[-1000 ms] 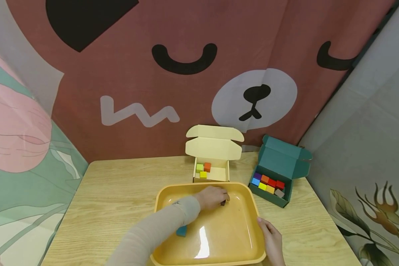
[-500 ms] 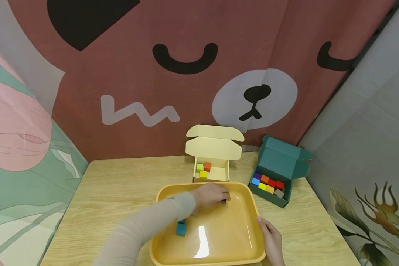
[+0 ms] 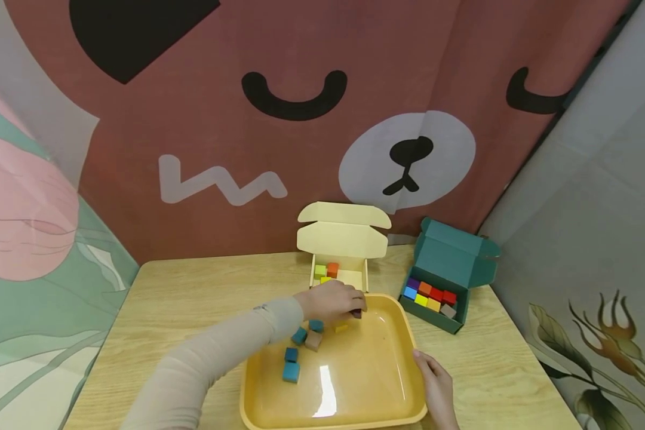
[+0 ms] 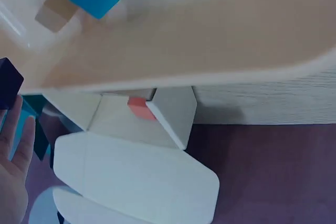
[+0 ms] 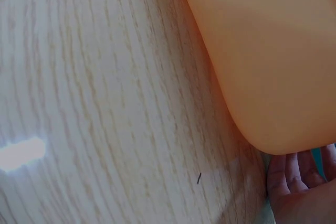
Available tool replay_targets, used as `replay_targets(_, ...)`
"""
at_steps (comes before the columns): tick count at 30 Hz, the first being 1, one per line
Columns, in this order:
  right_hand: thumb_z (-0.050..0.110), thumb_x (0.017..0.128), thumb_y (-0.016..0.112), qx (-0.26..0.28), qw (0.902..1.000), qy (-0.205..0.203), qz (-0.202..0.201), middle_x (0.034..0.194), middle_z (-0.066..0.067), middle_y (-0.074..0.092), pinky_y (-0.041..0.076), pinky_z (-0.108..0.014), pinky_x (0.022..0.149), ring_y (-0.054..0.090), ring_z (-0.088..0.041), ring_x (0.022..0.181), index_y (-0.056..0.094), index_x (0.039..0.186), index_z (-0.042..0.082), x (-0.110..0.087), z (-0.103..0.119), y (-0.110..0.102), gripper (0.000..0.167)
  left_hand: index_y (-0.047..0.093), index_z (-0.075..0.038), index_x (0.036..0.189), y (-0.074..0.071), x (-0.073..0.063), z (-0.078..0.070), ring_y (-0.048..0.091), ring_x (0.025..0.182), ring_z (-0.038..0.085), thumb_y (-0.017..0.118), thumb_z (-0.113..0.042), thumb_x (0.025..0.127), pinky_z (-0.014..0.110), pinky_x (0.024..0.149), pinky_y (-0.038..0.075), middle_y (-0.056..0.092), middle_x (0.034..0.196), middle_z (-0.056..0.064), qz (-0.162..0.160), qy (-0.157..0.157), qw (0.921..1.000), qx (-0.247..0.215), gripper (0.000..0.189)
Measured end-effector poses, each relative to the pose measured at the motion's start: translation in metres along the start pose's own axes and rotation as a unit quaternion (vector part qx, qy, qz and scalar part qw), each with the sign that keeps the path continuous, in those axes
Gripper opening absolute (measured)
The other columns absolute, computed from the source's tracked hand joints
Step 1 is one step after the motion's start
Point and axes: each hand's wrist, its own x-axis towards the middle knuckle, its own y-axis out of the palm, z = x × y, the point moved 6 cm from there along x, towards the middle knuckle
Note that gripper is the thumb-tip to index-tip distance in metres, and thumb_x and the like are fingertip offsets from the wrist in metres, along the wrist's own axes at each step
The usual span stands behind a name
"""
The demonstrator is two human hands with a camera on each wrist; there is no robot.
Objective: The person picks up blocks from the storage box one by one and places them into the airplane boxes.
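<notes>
Over the far rim of the yellow tray (image 3: 376, 382), my left hand (image 3: 330, 300) pinches a dark purple cube (image 3: 357, 313) in its fingertips. The same cube (image 4: 9, 83) shows at the left edge of the left wrist view, beside the fingers (image 4: 23, 148). My right hand (image 3: 436, 382) grips the tray's right rim; in the right wrist view its fingers (image 5: 294, 174) lie against the tray's side. Inside the tray are several blue cubes (image 3: 291, 372), a brown cube (image 3: 313, 341) and a yellow cube (image 3: 341, 326), the last partly under the left hand.
Behind the tray stands an open cream box (image 3: 349, 276) holding lime (image 3: 320, 271), orange (image 3: 332, 270) and yellow cubes. An open green box (image 3: 450, 324) at the right holds several coloured cubes. A bear-print curtain (image 3: 220, 131) hangs behind the wooden table (image 3: 193, 298).
My left hand has moved up and back from inside the tray to its far rim, carrying the dark purple cube. Cubes under the arm have come into view. The right hand stays on the rim.
</notes>
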Motion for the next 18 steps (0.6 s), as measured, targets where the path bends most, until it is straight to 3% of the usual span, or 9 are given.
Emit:
replay_targets(6, 0.066, 0.089, 0.059, -0.004, 1.0, -0.006, 0.001, 0.118, -0.016, 0.066, 0.059, -0.036, 0.075, 0.068, -0.02, 0.091, 0.052, 0.138, -0.005, 0.0, -0.001, 0.0, 0.086, 0.067, -0.019, 0.122, -0.008, -0.002, 0.017, 0.06, 0.105, 0.012, 0.06, -0.028, 0.101, 0.024, 0.088, 0.051, 0.063, 0.122, -0.007, -0.006, -0.024, 0.9993, -0.028, 0.024)
replay_targets(10, 0.066, 0.088, 0.059, -0.011, 0.9999, -0.006, -0.002, 0.118, -0.016, 0.066, 0.059, -0.036, 0.075, 0.068, -0.02, 0.09, 0.052, 0.137, -0.005, 0.001, -0.001, -0.001, 0.087, 0.067, -0.016, 0.12, -0.014, -0.004, 0.032, 0.06, 0.106, 0.015, 0.065, -0.024, 0.098, 0.027, 0.089, 0.052, 0.063, 0.121, -0.004, -0.028, -0.052, 0.9963, -0.062, 0.024)
replay_targets(14, 0.067, 0.088, 0.059, -0.014, 0.9999, -0.007, -0.001, 0.12, -0.018, 0.065, 0.059, -0.036, 0.076, 0.068, -0.019, 0.092, 0.052, 0.137, -0.006, 0.002, -0.001, 0.0, 0.088, 0.067, -0.014, 0.121, -0.016, -0.008, 0.05, 0.059, 0.111, 0.016, 0.069, -0.016, 0.095, 0.028, 0.094, 0.05, 0.062, 0.122, 0.0, -0.057, -0.101, 0.9854, -0.125, 0.026)
replay_targets(18, 0.067, 0.089, 0.057, -0.021, 0.9997, -0.011, 0.001, 0.124, -0.02, 0.063, 0.059, -0.036, 0.078, 0.068, -0.02, 0.094, 0.052, 0.137, -0.006, 0.002, 0.0, -0.001, 0.087, 0.066, -0.013, 0.121, -0.015, -0.012, 0.065, 0.06, 0.112, 0.017, 0.071, -0.011, 0.093, 0.028, 0.096, 0.05, 0.062, 0.12, 0.001, -0.075, -0.143, 0.9749, -0.153, 0.028)
